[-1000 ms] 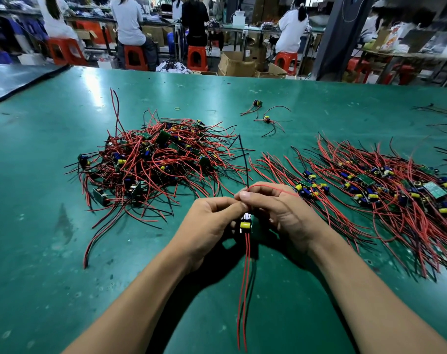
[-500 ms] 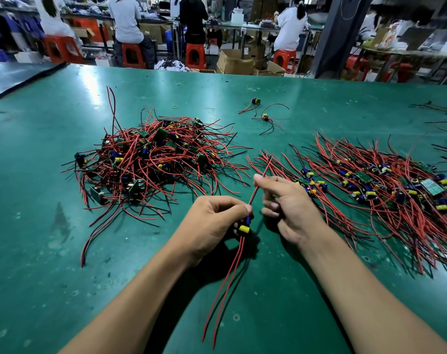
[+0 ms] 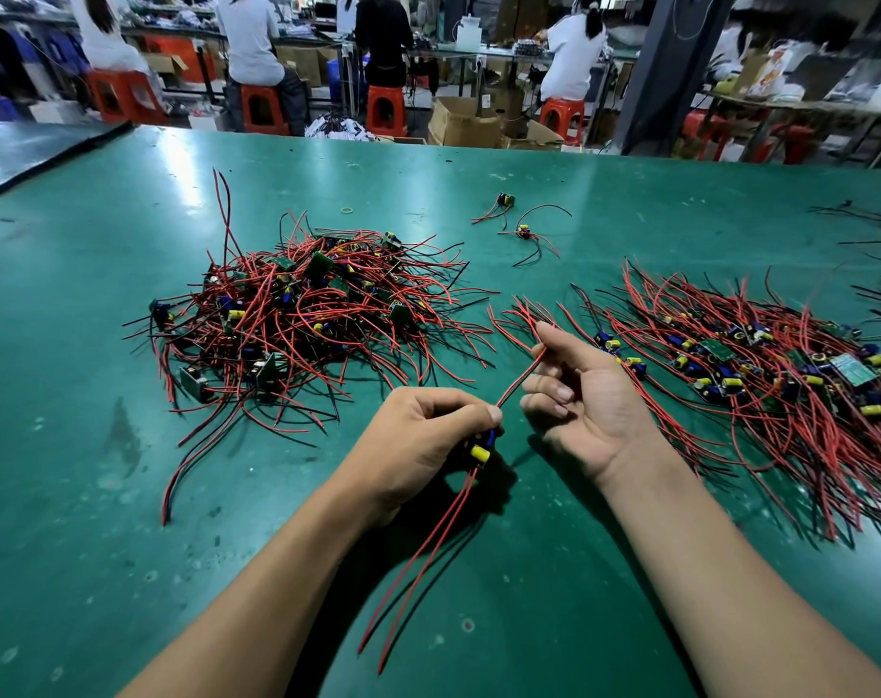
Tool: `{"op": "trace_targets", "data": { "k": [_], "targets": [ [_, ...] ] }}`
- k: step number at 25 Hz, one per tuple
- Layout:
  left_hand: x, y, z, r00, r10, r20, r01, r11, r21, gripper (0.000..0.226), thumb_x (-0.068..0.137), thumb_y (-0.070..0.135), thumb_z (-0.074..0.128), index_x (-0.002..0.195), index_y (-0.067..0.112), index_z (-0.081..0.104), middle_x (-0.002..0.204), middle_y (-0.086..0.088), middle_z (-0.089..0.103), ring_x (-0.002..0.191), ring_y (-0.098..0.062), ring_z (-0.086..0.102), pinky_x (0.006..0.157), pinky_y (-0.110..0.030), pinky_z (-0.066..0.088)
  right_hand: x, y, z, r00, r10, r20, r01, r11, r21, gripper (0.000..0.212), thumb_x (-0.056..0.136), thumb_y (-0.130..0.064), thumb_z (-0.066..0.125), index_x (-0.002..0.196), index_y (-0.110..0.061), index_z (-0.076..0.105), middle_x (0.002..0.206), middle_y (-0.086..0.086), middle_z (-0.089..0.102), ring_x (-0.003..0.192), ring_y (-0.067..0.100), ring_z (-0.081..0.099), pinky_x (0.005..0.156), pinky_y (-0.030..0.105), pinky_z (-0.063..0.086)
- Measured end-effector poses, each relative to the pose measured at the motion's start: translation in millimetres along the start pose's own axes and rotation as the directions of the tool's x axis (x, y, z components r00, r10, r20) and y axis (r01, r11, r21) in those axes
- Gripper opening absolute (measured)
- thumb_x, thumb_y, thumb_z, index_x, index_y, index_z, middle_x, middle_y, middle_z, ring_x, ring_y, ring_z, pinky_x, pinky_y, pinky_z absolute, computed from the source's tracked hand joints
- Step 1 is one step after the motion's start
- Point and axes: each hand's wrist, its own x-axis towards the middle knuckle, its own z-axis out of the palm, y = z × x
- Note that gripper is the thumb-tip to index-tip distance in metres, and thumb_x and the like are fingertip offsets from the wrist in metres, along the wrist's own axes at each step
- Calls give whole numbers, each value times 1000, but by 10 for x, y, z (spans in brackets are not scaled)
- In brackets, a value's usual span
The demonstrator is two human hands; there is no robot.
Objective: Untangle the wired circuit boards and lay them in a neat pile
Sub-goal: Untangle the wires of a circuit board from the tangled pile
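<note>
L hand (image 3: 423, 445) clenched on one wired board (image 3: 480, 451) toward the front edge of the table (image 3: 75, 244), R hand (image 3: 594, 405) pinching its upper leads (image 3: 519, 380) taut, prob. straightening them for the neat pile (image 3: 781, 375) by the right edge, well clear of the tangle (image 3: 302, 314) mid-left.

Both forearms bare, entering from below and converging. Left hand (image 3: 423, 445): knuckles up, fingers curled, gripping a small board (image 3: 480, 452). Right hand (image 3: 597, 410): palm turned inward, forefinger raised, pinching the red wires (image 3: 521, 377); other fingers loosely curled.
</note>
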Motion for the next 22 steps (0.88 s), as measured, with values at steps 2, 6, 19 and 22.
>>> {"op": "trace_targets", "data": {
  "k": [2, 6, 19, 22],
  "targets": [
    [-7, 4, 7, 1000, -6, 19, 6, 1000, 10, 20, 87, 6, 67, 69, 8, 73, 60, -4, 63, 50, -11, 57, 50, -16, 46, -7, -12, -1, 999, 47, 8, -47, 997, 58, 27, 78, -23, 68, 62, -14, 48, 56, -6, 27, 30, 3, 23, 29, 16, 19],
    [-15, 9, 1, 998, -8, 59, 5, 999, 53, 19, 88, 6, 66, 71, 5, 72, 60, -2, 63, 53, -11, 58, 52, -15, 46, -16, -37, -13, 997, 72, 12, -73, 995, 61, 31, 87, -24, 66, 62, -13, 50, 55, -7, 27, 31, 3, 24, 30, 14, 18],
    [-2, -12, -48, 998, -14, 55, 12, 999, 31, 16, 87, 7, 67, 72, 5, 73, 63, -5, 64, 55, -12, 59, 54, -16, 47, -29, -91, -19, 996, 28, 80, -30, 999, 14, 31, 79, -32, 70, 60, -19, 49, 52, -9, 30, 34, 3, 27, 31, 14, 20],
    [19, -22, -56, 1000, -27, -8, 27, 997, -70, 15, 88, 7, 65, 74, 4, 71, 67, -12, 65, 56, -14, 64, 55, -17, 49, -24, -23, -14, 996, -67, 57, 79, 969, -235, 36, 71, -51, 73, 72, -17, 62, 60, -8, 38, 42, 4, 31, 35, 15, 24]
  ]
}}
